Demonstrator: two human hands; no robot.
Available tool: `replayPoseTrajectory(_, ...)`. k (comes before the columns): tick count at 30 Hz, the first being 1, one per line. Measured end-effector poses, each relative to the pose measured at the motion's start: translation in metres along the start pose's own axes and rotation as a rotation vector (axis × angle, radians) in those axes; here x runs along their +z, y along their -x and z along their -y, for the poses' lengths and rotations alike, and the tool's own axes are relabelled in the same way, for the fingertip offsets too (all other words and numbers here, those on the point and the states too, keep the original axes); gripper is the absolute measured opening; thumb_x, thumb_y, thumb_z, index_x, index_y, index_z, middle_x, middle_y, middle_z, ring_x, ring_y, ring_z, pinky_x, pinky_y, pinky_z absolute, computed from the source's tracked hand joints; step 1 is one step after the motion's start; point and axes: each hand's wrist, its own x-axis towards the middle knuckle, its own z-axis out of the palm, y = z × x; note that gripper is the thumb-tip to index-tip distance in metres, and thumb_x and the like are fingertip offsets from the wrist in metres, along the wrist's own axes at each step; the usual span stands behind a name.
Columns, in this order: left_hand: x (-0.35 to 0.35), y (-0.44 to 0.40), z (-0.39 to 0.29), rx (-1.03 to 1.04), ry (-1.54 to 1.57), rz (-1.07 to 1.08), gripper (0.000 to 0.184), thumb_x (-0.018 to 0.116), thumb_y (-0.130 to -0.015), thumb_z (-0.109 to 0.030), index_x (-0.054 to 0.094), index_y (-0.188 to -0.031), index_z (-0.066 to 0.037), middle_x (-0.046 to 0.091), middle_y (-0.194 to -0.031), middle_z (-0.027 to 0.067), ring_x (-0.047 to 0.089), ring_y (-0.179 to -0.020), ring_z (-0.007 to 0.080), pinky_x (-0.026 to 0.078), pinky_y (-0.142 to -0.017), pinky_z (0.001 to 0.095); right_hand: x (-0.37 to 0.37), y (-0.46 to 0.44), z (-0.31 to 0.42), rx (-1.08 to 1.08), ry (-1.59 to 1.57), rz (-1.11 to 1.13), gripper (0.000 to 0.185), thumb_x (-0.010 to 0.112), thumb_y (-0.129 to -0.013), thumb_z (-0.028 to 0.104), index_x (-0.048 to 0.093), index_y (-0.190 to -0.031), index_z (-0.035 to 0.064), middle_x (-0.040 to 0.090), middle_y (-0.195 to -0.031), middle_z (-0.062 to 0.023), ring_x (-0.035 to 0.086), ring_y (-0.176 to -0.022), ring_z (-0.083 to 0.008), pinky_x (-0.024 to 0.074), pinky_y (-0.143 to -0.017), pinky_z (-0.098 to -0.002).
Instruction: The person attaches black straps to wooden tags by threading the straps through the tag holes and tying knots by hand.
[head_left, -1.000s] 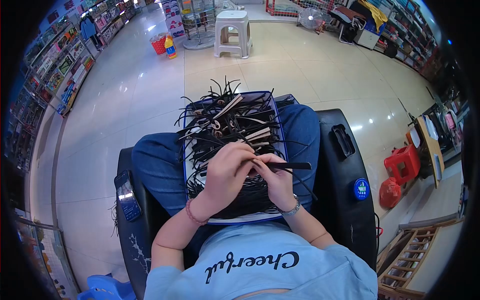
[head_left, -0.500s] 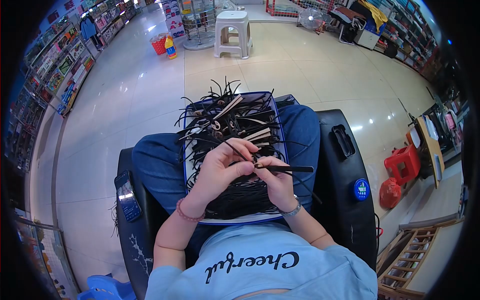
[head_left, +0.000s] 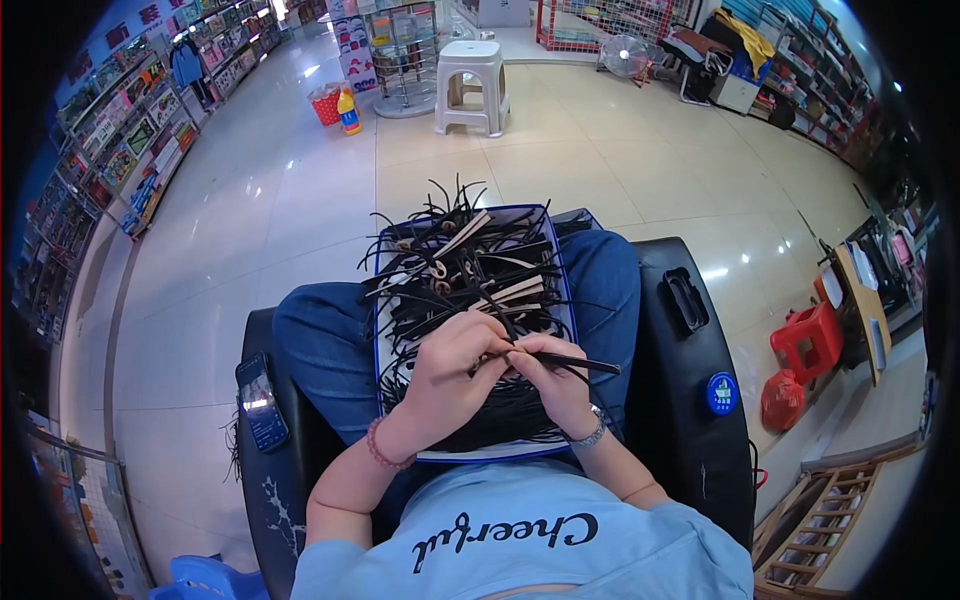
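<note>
Pinching at the fingertips, left hand [head_left: 450, 362] and right hand [head_left: 558, 385] meet above the near half of a blue-rimmed tray [head_left: 571, 318]. Right hand, drawn narrow, holds a black strip [head_left: 590, 364]; left fingers are bunched narrow at its inner end, apparently on it too, though the fingers hide the join. Strip's long axis: roughly crosswise. Its outer end pokes out free past the right hand, tipped slightly toward the body. Right hand is the nearer to that end; left hand lies on the opposite side of the pinch.

Beneath: thin black cords [head_left: 490, 428] massed at the tray's near end. Tray rests on a lap in blue jeans [head_left: 605, 300]. Beyond the hands, black and pale strips [head_left: 515, 294] lie tangled, some ends over the rim.

Either side, black armrests [head_left: 690, 440]: phone [head_left: 262, 400] on the left one, round blue-topped container [head_left: 721, 394] on the right.

Farther out, glossy tiled floor [head_left: 560, 170]; red stool [head_left: 808, 338] off right; pale stool [head_left: 472, 62] ahead, yellow bottle [head_left: 348, 112] to its left; fan [head_left: 624, 57] toward the back.
</note>
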Motion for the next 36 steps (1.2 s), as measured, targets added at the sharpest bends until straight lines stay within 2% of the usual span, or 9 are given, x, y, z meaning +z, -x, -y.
replayPoseTrajectory(3, 0.003, -0.002, -0.001, 0.209, -0.207, -0.059, 0.018, 0.071, -0.071, 0.006, 0.062, -0.086, 0.0, 0.061, -0.088, 0.0119, 0.061, -0.076, 0.0261, 0.051, -0.068, 0.0311, 0.006, 0.0, 0.005, -0.054, -0.012, -0.041, 0.01, 0.062, -0.087, 0.003, 0.064, -0.093, -0.005, 0.064, -0.082, -0.0064, 0.063, -0.072, -0.0096, 0.0515, -0.066, -0.0206)
replayPoseTrajectory(6, 0.008, -0.001, 0.006, 0.203, -0.101, -0.098, 0.02, 0.072, -0.072, 0.005, 0.062, -0.088, 0.0, 0.061, -0.088, 0.011, 0.063, -0.078, 0.023, 0.051, -0.068, 0.0292, 0.006, 0.003, 0.006, -0.118, -0.023, -0.059, 0.011, 0.061, -0.089, 0.004, 0.064, -0.095, -0.0047, 0.064, -0.082, -0.0056, 0.062, -0.072, -0.0083, 0.0511, -0.066, -0.0196)
replayPoseTrajectory(7, 0.013, 0.004, 0.003, -0.089, 0.097, -0.095, 0.022, 0.073, -0.074, 0.001, 0.062, -0.093, 0.001, 0.061, -0.089, 0.0099, 0.063, -0.08, 0.0185, 0.051, -0.068, 0.0272, 0.006, 0.003, 0.002, -0.121, -0.058, -0.067, 0.011, 0.061, -0.089, 0.004, 0.064, -0.095, -0.0046, 0.064, -0.082, -0.0056, 0.061, -0.072, -0.0082, 0.051, -0.066, -0.0195)
replayPoseTrajectory(11, 0.014, 0.007, 0.008, -0.1, 0.214, -0.056, 0.037, 0.065, -0.074, 0.012, 0.061, -0.109, 0.001, 0.061, -0.096, 0.012, 0.063, -0.081, 0.0173, 0.054, -0.074, 0.0268, 0.001, 0.003, -0.003, -0.157, -0.03, -0.048, 0.012, 0.062, -0.088, 0.004, 0.063, -0.096, -0.0053, 0.062, -0.084, -0.0083, 0.061, -0.072, -0.0114, 0.051, -0.066, -0.0212)
replayPoseTrajectory(20, 0.015, 0.009, 0.015, 0.034, 0.132, -0.088, 0.035, 0.066, -0.075, 0.01, 0.063, -0.108, 0.0, 0.063, -0.093, 0.0127, 0.064, -0.081, 0.0195, 0.053, -0.071, 0.0265, 0.002, 0.004, -0.005, -0.156, 0.041, -0.062, 0.012, 0.063, -0.088, 0.007, 0.063, -0.094, -0.0034, 0.063, -0.082, -0.0063, 0.059, -0.071, -0.0092, 0.0471, -0.062, -0.0204)
replayPoseTrajectory(23, 0.017, 0.011, 0.015, 0.021, 0.149, -0.107, 0.027, 0.071, -0.079, -0.001, 0.065, -0.104, 0.001, 0.063, -0.091, 0.0104, 0.062, -0.082, 0.0161, 0.051, -0.071, 0.0251, 0.0, 0.003, -0.007, -0.184, 0.106, -0.052, 0.011, 0.063, -0.088, 0.006, 0.064, -0.094, -0.0031, 0.064, -0.082, -0.0067, 0.06, -0.072, -0.0101, 0.0476, -0.063, -0.0215)
replayPoseTrajectory(28, 0.015, 0.015, 0.016, -0.325, 0.435, -0.241, 0.02, 0.061, -0.086, 0.001, 0.064, -0.106, 0.003, 0.06, -0.09, 0.0076, 0.06, -0.082, 0.013, 0.049, -0.074, 0.0237, 0.0, 0.001, -0.001, -0.183, 0.068, -0.057, 0.009, 0.064, -0.086, 0.004, 0.064, -0.092, -0.0018, 0.066, -0.083, -0.0078, 0.062, -0.073, -0.0138, 0.0486, -0.067, -0.0245)
replayPoseTrajectory(30, -0.006, 0.011, 0.022, -0.387, 0.205, -0.022, 0.02, 0.057, -0.092, -0.011, 0.068, -0.098, 0.005, 0.06, -0.09, 0.0063, 0.058, -0.081, 0.0114, 0.047, -0.073, 0.0224, -0.001, 0.001, -0.003, -0.249, 0.142, -0.027, 0.009, 0.065, -0.085, 0.004, 0.065, -0.092, -0.001, 0.067, -0.084, -0.0084, 0.063, -0.074, -0.0162, 0.0492, -0.068, -0.0258)
replayPoseTrajectory(36, -0.001, 0.016, 0.033, -0.515, 0.547, 0.165, 0.019, 0.058, -0.091, -0.01, 0.068, -0.095, 0.005, 0.061, -0.09, 0.0041, 0.057, -0.079, 0.0087, 0.045, -0.071, 0.0217, 0.002, 0.002, -0.005, -0.338, 0.305, 0.118, 0.017, 0.072, -0.076, 0.001, 0.066, -0.091, 0.0037, 0.067, -0.085, -0.0094, 0.065, -0.077, -0.0212, 0.0504, -0.069, -0.0276)
